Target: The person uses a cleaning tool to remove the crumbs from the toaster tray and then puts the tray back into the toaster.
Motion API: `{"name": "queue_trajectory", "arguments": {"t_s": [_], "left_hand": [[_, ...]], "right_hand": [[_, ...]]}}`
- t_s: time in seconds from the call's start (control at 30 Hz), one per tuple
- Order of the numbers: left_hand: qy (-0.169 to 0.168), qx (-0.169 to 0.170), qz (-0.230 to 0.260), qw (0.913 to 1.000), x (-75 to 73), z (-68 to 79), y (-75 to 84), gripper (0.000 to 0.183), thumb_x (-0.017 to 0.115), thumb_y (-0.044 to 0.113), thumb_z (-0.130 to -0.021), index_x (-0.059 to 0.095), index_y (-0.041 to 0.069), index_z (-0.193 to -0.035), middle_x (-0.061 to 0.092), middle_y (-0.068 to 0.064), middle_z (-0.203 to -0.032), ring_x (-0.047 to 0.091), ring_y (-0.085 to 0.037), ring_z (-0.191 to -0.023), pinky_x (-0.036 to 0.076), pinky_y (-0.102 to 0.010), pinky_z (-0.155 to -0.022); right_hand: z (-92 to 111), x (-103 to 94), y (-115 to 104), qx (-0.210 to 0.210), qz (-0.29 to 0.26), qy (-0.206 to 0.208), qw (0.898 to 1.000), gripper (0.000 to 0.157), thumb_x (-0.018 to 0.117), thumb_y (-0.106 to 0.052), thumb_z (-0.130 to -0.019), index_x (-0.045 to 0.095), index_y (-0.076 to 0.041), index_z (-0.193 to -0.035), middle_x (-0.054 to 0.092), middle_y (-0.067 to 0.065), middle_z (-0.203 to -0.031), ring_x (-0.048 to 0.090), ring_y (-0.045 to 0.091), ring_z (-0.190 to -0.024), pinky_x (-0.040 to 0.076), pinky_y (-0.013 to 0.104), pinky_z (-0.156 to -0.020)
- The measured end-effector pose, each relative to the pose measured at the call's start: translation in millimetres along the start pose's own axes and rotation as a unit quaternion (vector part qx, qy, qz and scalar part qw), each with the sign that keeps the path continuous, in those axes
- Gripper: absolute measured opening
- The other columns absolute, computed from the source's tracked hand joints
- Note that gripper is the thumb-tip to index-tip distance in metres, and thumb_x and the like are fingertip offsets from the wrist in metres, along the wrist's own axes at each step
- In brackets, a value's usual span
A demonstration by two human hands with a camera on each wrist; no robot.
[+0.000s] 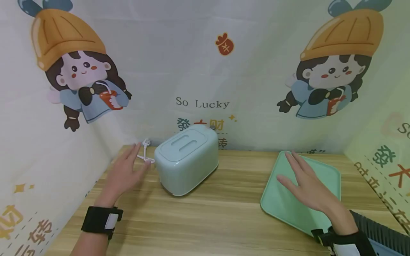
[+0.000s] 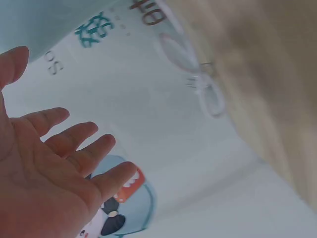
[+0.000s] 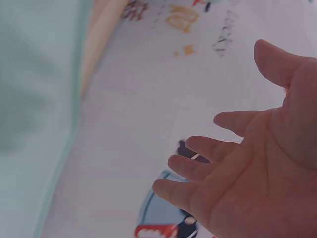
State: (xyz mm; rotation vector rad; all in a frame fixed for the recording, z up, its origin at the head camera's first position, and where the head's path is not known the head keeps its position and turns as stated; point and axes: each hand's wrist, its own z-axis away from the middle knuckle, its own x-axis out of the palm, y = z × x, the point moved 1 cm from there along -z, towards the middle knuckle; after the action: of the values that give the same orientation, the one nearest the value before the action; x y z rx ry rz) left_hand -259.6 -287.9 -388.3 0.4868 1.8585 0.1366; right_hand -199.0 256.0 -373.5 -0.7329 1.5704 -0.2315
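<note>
Two things seem not yet handled, the pale-blue toaster (image 1: 187, 161) left of centre on the tabletop (image 1: 230, 213) and the green tray (image 1: 278, 202) at right, with left hand (image 1: 125, 174) and right hand (image 1: 309, 186) loosely extended, each grip empty.

I am seeing glossy, smooth plastic on the toaster (image 1: 187, 167), smooth plastic-looking finish on the tray (image 1: 277, 202), faintly shining wood grain on the counter (image 1: 224, 217), creased matt cloth-like backdrop (image 1: 259, 78).

Cartoon-print cloth booth (image 1: 259, 81) around a tabletop (image 1: 230, 220)
</note>
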Motion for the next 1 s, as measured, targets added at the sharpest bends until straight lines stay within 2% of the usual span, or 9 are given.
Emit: {"name": "queue_trajectory", "arguments": {"t_s": [0.13, 0.3, 0.4, 0.53, 0.67, 0.77, 0.87, 0.93, 1.0], "left_hand": [[-0.011, 0.002, 0.039, 0.9992, -16.5, -23.4, 17.2, 0.078, 0.055, 0.049, -0.109, 0.028, 0.004, -0.167, 0.033, -0.028, -0.168, 0.031, -0.052, -0.153, 0.029, -0.071, -0.122], [-0.047, 0.022, 0.113, 0.9922, -18.8, -55.4, 38.4, 0.071, 0.052, 0.045, -0.111, 0.03, 0.008, -0.167, 0.035, -0.023, -0.168, 0.034, -0.047, -0.154, 0.031, -0.068, -0.123], [-0.077, 0.03, 0.149, 0.9854, -14.1, -71.9, 48.7, 0.069, 0.052, 0.043, -0.111, 0.031, 0.008, -0.167, 0.038, -0.023, -0.167, 0.037, -0.046, -0.153, 0.034, -0.068, -0.122], [-0.115, 0.014, 0.167, 0.9791, -5.7, -89.5, 56.4, 0.07, 0.051, 0.049, -0.111, 0.033, 0.012, -0.167, 0.042, -0.02, -0.165, 0.041, -0.044, -0.151, 0.038, -0.067, -0.12], [-0.16, -0.018, 0.188, 0.9689, 2.7, -101.7, 60.9, 0.071, 0.049, 0.053, -0.11, 0.033, 0.014, -0.167, 0.043, -0.019, -0.165, 0.041, -0.042, -0.152, 0.037, -0.063, -0.122], [-0.184, -0.039, 0.194, 0.9628, 9.3, -108.9, 61.7, 0.071, 0.048, 0.054, -0.11, 0.033, 0.016, -0.168, 0.044, -0.019, -0.165, 0.039, -0.041, -0.153, 0.035, -0.062, -0.124], [-0.197, -0.049, 0.192, 0.9604, 13.3, -113.9, 61.0, 0.071, 0.047, 0.056, -0.109, 0.034, 0.016, -0.167, 0.043, -0.019, -0.165, 0.039, -0.041, -0.153, 0.035, -0.062, -0.123], [-0.205, -0.054, 0.196, 0.9574, 14.5, -116.1, 59.6, 0.071, 0.047, 0.056, -0.109, 0.035, 0.016, -0.167, 0.039, -0.017, -0.168, 0.036, -0.04, -0.154, 0.035, -0.062, -0.124], [-0.219, -0.056, 0.204, 0.9525, 14.7, -117.0, 59.7, 0.071, 0.047, 0.055, -0.109, 0.036, 0.015, -0.167, 0.037, -0.017, -0.169, 0.038, -0.039, -0.152, 0.037, -0.06, -0.121]], "right_hand": [[-17.4, -5.8, -31.5, -0.035, -0.026, 0.016, 0.999, 0.082, 0.056, -0.043, -0.11, 0.013, -0.007, -0.17, 0.011, 0.025, -0.175, 0.015, 0.052, -0.158, 0.025, 0.079, -0.116], [-47.8, -1.1, -66.7, -0.068, -0.138, 0.029, 0.988, 0.075, 0.055, -0.031, -0.112, 0.014, -0.007, -0.17, 0.02, 0.023, -0.173, 0.028, 0.047, -0.156, 0.032, 0.069, -0.122], [-66.7, 4.0, -84.3, -0.054, -0.204, 0.035, 0.977, 0.071, 0.053, -0.028, -0.113, 0.016, -0.007, -0.17, 0.023, 0.022, -0.173, 0.032, 0.045, -0.155, 0.033, 0.063, -0.124], [-88.3, 12.1, -103.6, 0.011, -0.273, 0.032, 0.962, 0.071, 0.05, -0.035, -0.113, 0.016, -0.011, -0.17, 0.026, 0.018, -0.173, 0.032, 0.041, -0.156, 0.033, 0.062, -0.125], [-107.3, 27.8, -119.1, 0.081, -0.353, 0.016, 0.932, 0.077, 0.049, -0.04, -0.11, 0.01, -0.014, -0.171, 0.02, 0.015, -0.175, 0.031, 0.042, -0.156, 0.029, 0.06, -0.128], [-118.8, 48.1, -128.6, 0.125, -0.411, 0.011, 0.903, 0.082, 0.052, -0.04, -0.108, 0.007, -0.012, -0.171, 0.013, 0.017, -0.176, 0.029, 0.042, -0.157, 0.028, 0.055, -0.129], [-125.7, 72.4, -138.9, 0.159, -0.457, 0.008, 0.875, 0.086, 0.056, -0.037, -0.107, 0.005, -0.008, -0.17, 0.008, 0.019, -0.176, 0.021, 0.039, -0.16, 0.027, 0.051, -0.13], [-129.1, 88.2, -146.2, 0.179, -0.477, 0.007, 0.861, 0.088, 0.057, -0.035, -0.106, 0.004, -0.005, -0.169, 0.007, 0.021, -0.176, 0.022, 0.042, -0.159, 0.027, 0.052, -0.13], [-131.3, 102.1, -153.2, 0.197, -0.487, 0.008, 0.851, 0.09, 0.06, -0.036, -0.105, 0.004, -0.004, -0.168, 0.009, 0.021, -0.175, 0.023, 0.042, -0.159, 0.027, 0.053, -0.13]]}}
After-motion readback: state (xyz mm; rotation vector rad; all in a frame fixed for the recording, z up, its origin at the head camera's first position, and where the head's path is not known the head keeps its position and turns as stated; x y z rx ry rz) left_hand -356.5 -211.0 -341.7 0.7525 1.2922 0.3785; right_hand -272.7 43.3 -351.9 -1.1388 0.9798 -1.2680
